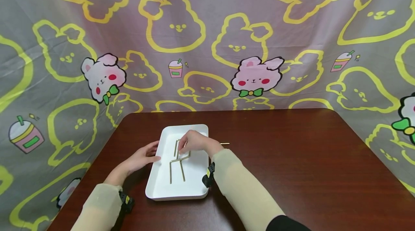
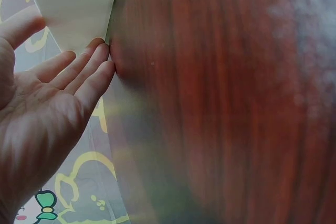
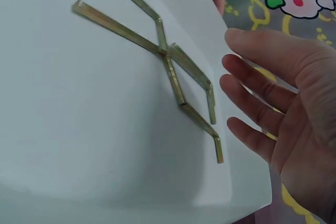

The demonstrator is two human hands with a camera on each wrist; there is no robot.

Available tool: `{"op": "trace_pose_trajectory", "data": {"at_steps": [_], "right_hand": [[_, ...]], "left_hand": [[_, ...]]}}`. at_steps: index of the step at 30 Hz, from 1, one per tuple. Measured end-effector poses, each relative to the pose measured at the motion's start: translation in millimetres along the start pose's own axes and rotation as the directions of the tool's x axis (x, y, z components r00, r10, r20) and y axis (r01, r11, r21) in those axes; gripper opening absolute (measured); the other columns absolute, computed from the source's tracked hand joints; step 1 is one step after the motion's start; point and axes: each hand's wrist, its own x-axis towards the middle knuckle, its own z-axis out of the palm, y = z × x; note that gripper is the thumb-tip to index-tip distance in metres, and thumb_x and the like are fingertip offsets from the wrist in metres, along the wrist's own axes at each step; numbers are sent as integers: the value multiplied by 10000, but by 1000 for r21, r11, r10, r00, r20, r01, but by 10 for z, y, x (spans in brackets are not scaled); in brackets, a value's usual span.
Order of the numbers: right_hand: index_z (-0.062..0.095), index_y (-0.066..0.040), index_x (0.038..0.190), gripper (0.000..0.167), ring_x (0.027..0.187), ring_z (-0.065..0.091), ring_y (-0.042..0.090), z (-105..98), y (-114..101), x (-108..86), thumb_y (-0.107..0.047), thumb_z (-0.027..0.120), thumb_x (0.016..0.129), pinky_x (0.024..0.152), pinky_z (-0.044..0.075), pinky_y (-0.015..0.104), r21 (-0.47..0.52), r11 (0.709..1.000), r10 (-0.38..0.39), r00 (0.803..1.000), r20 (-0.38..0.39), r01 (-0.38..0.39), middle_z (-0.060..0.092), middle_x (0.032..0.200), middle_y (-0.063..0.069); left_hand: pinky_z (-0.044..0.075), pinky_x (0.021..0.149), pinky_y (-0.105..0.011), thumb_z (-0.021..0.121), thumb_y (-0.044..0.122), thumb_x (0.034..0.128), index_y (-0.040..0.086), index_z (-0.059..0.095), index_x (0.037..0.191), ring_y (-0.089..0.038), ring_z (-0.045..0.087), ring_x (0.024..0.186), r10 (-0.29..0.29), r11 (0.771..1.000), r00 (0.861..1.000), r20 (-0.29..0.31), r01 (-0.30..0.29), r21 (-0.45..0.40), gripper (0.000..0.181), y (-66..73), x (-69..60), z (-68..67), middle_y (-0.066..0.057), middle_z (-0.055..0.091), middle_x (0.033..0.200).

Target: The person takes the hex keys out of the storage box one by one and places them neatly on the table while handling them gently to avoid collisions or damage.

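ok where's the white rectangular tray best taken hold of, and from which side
Probably mid-length on both long walls of the white rectangular tray, coming from left and right: its raised sides offer an edge, and the thin, bent, gold-coloured strips lying inside call for keeping it level.

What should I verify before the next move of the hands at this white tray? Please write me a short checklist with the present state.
1. Tray flat on the table: ok, it appears to rest level.
2. Left hand at the tray's left edge: ok.
3. Right hand free: ok, the right wrist view shows no stick between its fingers.
4. Fingertips clear of the bent golden sticks in the tray: cannot tell.
5. All golden pieces inside the tray: not ok, one golden piece shows past its right side, next to the right wrist.
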Motion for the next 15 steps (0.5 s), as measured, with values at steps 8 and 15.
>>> {"op": "trace_pose_trajectory", "data": {"at_steps": [8,15], "right_hand": [[764,-128,783,64,652,501,77,71,41,-7,-76,800,795,631,412,207,-46,998,53,998,26,-51,655,680,-86],[753,-116,758,96,629,488,78,110,32,-41,-34,793,784,628,403,203,-65,997,53,997,52,-50,633,661,-71]], "left_hand": [[353,1014,-568,675,174,919,-52,280,1482,-437,433,1250,8,1000,1000,7,-8,-5,724,3,2,-1,-291,466,1363],[360,1009,-566,685,164,909,-46,294,1479,-436,436,1246,-7,1000,1000,1,7,-7,722,5,-7,3,-285,475,1355]]}}
